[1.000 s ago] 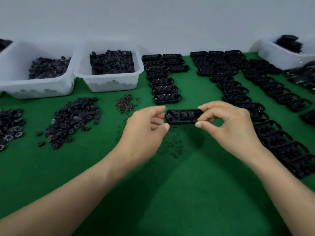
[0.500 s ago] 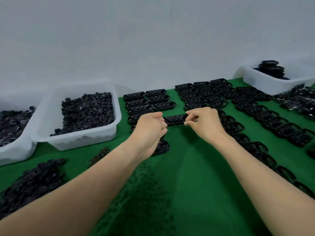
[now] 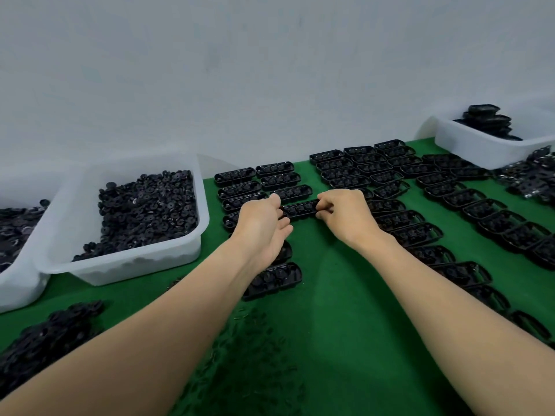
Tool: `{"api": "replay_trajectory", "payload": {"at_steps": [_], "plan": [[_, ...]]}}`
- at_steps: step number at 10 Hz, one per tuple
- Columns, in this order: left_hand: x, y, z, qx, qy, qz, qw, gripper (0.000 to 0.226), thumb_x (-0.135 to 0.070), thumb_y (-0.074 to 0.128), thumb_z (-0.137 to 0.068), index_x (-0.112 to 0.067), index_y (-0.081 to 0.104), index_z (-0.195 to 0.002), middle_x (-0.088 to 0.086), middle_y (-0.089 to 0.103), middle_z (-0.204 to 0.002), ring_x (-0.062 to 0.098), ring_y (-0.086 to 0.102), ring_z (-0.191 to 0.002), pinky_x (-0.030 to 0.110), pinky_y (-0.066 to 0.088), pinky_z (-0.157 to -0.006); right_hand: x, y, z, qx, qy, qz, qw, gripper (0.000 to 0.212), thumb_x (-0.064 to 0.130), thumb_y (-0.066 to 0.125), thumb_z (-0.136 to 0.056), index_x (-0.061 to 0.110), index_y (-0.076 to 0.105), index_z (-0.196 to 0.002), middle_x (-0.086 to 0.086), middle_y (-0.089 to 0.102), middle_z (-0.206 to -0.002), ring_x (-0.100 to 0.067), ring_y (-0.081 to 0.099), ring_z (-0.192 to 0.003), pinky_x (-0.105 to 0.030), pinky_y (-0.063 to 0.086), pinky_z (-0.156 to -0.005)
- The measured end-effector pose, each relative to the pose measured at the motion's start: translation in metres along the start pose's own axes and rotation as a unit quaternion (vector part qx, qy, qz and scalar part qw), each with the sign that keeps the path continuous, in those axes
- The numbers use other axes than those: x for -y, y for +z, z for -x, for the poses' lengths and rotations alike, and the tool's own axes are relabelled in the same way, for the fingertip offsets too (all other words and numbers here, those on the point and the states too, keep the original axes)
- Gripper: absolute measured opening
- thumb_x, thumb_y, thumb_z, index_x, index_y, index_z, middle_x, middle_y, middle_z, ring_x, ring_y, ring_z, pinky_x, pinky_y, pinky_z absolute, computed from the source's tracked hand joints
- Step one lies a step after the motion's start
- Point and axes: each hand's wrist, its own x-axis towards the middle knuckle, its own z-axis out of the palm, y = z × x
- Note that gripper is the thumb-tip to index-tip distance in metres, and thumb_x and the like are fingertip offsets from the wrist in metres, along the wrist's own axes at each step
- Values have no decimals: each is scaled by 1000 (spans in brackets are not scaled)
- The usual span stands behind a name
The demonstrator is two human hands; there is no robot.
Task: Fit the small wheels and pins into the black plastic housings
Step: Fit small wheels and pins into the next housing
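One black housing (image 3: 300, 209), left hand (image 3: 264, 226) and right hand (image 3: 345, 214) fingers pinching its ends, contents blurred

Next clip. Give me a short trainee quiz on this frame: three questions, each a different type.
1. True or false: the left hand and right hand pinch one housing by its ends.
2. The bin nearest the left hand holds: A) wheels B) housings C) gloves
3. Fill in: the mat is ____.
Key: 1 true; 2 A; 3 green.
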Motion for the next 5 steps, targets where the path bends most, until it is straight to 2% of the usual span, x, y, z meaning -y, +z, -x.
{"api": "replay_trajectory", "payload": {"at_steps": [2, 4, 5], "plan": [[-2, -1, -8, -3, 0, -3, 1000, 46, -14, 36, -98, 0, 25, -141, 22, 23, -148, 34, 29, -134, 42, 32, -106, 5, 3, -7, 5, -13, 21, 1000, 11, 7, 64, -83, 6, 70, -92, -14, 67, -106, -29, 60, -98, -41, 48, -91], [-2, 1, -8, -3, -4, -4, 1000, 44, -13, 36, -98, -1, 28, -140, 20, 27, -146, 33, 33, -132, 41, 34, -105, 4, 5, -8, 10, -22, 46, 999, 13, 6, 61, -84, 7, 68, -95, -13, 67, -98, -30, 60, -94, -36, 49, -85], [-1, -1, -4, -9, 2, -4, 1000, 43, -12, 35, -98, -2, 29, -140, 18, 28, -146, 33, 35, -130, 41, 35, -105, 4, 3, -4, -16, -9, 43, 999, 19, 3, 59, -85, 7, 66, -102, -12, 65, -107, -29, 58, -100, -37, 47, -90]]}}
